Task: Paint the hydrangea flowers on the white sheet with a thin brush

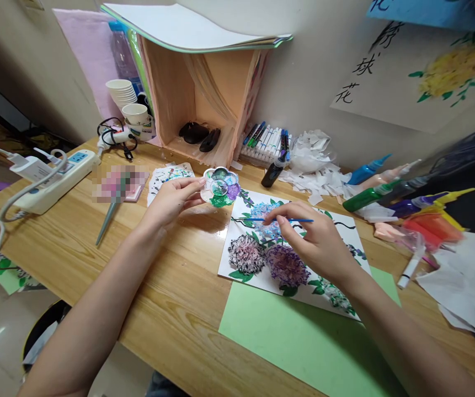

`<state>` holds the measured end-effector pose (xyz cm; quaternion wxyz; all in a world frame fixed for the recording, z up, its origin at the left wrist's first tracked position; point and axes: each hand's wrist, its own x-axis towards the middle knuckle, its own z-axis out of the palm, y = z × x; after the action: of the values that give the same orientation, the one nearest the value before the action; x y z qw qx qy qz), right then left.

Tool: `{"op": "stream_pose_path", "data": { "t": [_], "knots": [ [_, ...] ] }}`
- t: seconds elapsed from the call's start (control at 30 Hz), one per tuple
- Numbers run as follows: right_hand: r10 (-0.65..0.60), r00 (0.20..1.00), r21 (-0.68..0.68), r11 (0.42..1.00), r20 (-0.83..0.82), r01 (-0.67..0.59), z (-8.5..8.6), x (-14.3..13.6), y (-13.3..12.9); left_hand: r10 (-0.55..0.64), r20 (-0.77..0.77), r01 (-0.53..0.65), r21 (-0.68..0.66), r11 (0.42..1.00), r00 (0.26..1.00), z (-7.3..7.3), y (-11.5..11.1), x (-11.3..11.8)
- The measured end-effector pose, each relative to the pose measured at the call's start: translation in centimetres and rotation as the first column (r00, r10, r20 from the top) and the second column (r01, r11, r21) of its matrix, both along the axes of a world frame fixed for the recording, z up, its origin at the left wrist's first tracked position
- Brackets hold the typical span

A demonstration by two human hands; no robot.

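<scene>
My left hand (pixel 175 201) grips the edge of a small flower-shaped paint palette (pixel 220 186), with green, purple and dark paint in its wells. Between the fingers of my right hand (pixel 309 234) is a thin blue paintbrush (pixel 257 220), its tip pointing left toward the palette but apart from it. Beneath that hand lies a white sheet with a flower painting (pixel 224 264): textured pink-and-black, purple and blue blooms with green leaves. My right hand and wrist hide part of the painting. A green sheet (pixel 270 325) lies partly under it.
A power strip (pixel 61 182) with cables sits at the left. Behind stand paper cups (pixel 121 92), an open box (pixel 204 82), markers (pixel 266 138) and a dark paint bottle (pixel 273 172). Crumpled tissue (pixel 309 154) and paint bottles, including a green one (pixel 369 196), crowd the right.
</scene>
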<state>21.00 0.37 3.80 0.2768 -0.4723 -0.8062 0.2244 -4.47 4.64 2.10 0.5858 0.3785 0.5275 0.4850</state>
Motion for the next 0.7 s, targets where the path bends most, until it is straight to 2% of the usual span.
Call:
{"op": "stream_pose_path", "data": {
  "t": [0.2,0.47,0.7],
  "knots": [
    [0.033,0.999,0.017,0.999,0.023,-0.033,-0.02,-0.13,-0.14,-0.005,-0.002,0.005,0.005,1.000,1.000,-0.16,0.06,-0.14],
    [0.011,1.000,0.016,1.000,0.004,-0.011,0.09,0.11,-0.06,-0.008,0.003,0.007,0.020,1.000,1.000,-0.08,0.02,-0.07],
    [0.026,0.998,0.012,1.000,0.054,-0.027,0.00,-0.03,-0.09,-0.007,0.002,0.007,0.020,1.000,1.000,0.10,-0.07,-0.07]
  ]
}}
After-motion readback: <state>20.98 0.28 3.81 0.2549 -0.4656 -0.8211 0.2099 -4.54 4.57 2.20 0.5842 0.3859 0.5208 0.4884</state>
